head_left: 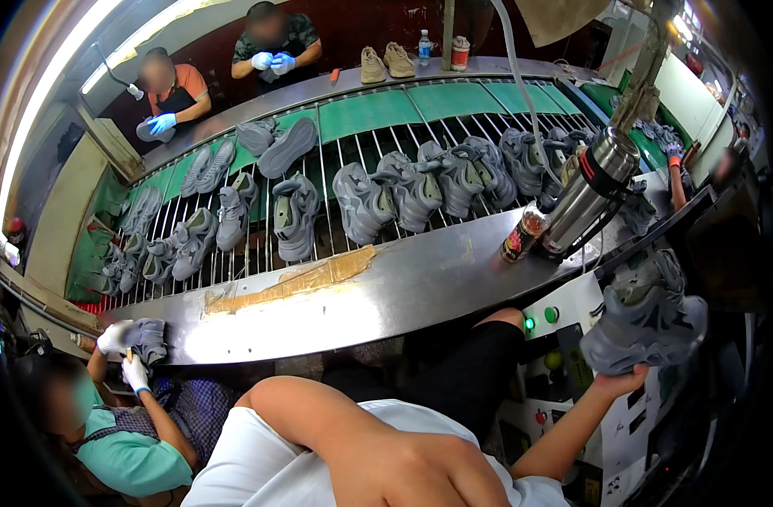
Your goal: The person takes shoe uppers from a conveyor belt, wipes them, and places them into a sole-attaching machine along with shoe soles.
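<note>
At the right, my right hand (619, 380) is closed around the underside of a grey sneaker (646, 328), holding it raised beside a machine panel. My left forearm crosses my body, and my left hand (424, 473) lies against my white shirt at the lower edge. Its fingers run out of the picture, so their pose is hidden. Ahead of me, several grey sneakers (295, 220) stand on a rack of metal rods, many with their openings turned up.
A steel ledge (437, 287) with brown tape borders the rack. A steel flask (593, 190) and a drink bottle (524, 232) stand on it. Below is a panel with green buttons (552, 315). A gloved co-worker (133, 431) handles a shoe at left; two more people work across the rack.
</note>
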Motion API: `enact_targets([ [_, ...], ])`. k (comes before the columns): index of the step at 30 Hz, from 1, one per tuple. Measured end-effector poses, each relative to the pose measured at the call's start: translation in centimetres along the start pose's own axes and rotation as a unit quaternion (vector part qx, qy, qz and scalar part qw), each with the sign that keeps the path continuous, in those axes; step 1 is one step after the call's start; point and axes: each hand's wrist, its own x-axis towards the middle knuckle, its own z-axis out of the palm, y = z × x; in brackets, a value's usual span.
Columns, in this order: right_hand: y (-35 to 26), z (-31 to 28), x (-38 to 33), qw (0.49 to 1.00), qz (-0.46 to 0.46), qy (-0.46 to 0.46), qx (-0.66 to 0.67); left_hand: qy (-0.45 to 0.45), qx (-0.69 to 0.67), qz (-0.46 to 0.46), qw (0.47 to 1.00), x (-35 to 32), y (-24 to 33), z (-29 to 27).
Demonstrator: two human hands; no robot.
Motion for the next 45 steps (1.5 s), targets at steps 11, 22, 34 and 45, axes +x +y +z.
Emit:
enact_targets([
  [11,13.8,6.4,-16.7,0.647,0.621,-0.309,0.317,0.002,0.072,0.02,0.997,-0.9,2.4,0.6],
  [22,18.2,1.5,-25.7,0.652,0.739,-0.151,0.072,0.001,0.191,0.087,0.978,-2.5,7.1,0.8],
  [34,10.3,0.7,-26.0,0.82,0.357,-0.376,-0.244,-0.018,0.185,0.042,0.982,-4.4,10.5,1.1],
  [45,16.2,3.4,-28.0,0.791,0.184,-0.449,-0.373,-0.216,0.291,0.132,0.923,-7.7,13.8,-2.4],
])
